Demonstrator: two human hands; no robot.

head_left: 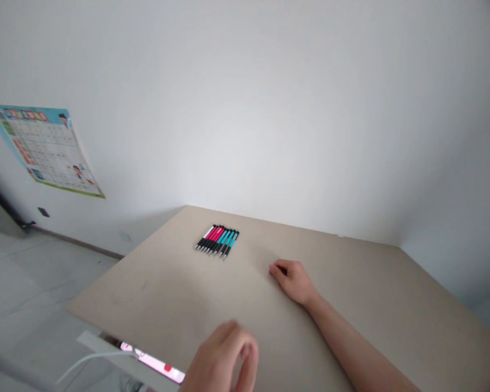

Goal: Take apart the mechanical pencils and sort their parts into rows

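Left hand (218, 359): blurred, curled at near edge; couldn't tell open or closed.
Right hand (294, 281): loosely closed on bench (163, 286), nothing seen inside.
Pens (216, 240): flat row, far left of bench, hands clear.
Handling: slim, packed; likely wanted single fingertip pinches.
Count: two hands; roughly eight pens, one white, rest red, teal; split unclear.

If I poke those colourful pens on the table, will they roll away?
The pens lie close side by side, so poking one sideways would probably nudge its neighbours. They look slim, so they might roll a little. They look straight, so probably stiff.
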